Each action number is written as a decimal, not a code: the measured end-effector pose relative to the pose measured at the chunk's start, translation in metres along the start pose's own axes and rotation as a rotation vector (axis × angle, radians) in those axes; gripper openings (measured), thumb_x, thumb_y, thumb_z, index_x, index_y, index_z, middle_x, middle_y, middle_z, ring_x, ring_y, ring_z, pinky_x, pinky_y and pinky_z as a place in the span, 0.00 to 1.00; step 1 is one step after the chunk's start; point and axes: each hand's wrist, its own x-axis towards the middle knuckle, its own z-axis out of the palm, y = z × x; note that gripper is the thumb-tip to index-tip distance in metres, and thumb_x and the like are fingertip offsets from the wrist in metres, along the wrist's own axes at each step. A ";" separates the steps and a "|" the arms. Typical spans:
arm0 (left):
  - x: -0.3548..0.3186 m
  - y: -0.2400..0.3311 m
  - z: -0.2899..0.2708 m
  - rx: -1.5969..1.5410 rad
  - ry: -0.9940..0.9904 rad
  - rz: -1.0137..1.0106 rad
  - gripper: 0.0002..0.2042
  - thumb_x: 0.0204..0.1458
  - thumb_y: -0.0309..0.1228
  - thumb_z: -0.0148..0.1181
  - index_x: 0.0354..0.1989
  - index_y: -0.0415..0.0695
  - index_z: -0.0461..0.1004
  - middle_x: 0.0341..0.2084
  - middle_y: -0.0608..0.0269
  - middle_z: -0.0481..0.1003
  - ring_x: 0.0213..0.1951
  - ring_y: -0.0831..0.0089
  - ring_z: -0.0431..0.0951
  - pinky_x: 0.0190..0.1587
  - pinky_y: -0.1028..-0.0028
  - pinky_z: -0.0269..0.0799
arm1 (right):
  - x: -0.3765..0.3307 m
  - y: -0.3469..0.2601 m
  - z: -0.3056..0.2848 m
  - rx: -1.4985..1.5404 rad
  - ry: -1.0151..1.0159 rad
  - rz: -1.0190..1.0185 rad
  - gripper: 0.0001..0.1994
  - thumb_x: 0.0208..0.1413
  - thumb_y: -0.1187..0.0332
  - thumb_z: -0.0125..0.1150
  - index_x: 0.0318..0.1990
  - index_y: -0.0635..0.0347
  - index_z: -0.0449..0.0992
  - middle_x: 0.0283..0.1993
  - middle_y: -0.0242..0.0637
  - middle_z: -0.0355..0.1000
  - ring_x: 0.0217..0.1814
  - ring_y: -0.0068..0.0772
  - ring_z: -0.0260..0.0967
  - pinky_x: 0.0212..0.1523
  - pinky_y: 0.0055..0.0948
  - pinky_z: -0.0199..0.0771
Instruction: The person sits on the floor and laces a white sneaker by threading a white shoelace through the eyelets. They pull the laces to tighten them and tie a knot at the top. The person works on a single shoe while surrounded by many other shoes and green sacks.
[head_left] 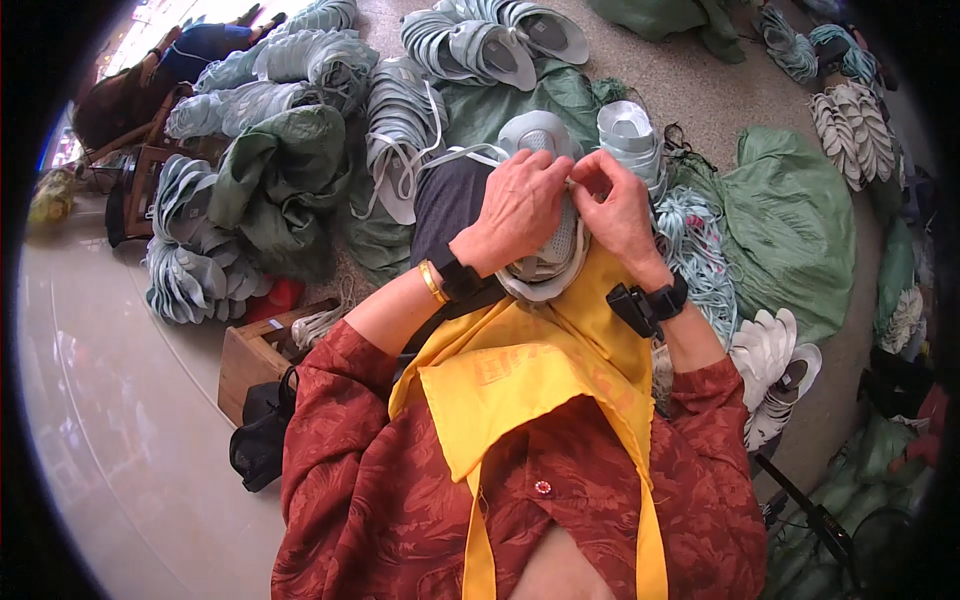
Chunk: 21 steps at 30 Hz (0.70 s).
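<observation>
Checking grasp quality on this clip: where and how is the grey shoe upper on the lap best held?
Probably by its two long sides, from above. The shoe upper lies lengthwise on the yellow apron, toe towards the person, opening facing up. The left hand and right hand meet over its far end, fingers pinched at the top edge, so that end is taken; the rounded toe offers less grip.

Grey shoe upper [545,255] pinched between left hand [518,208] and right hand [618,205]; pale laces [700,260] just right of grip.
</observation>
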 end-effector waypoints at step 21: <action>-0.034 -0.018 -0.040 -0.219 0.030 -0.177 0.16 0.47 0.23 0.62 0.42 0.38 0.64 0.32 0.51 0.68 0.36 0.51 0.73 0.39 0.59 0.70 | -0.002 -0.050 0.000 -0.134 -0.203 -0.278 0.05 0.54 0.77 0.67 0.34 0.62 0.75 0.33 0.38 0.71 0.34 0.40 0.72 0.36 0.35 0.73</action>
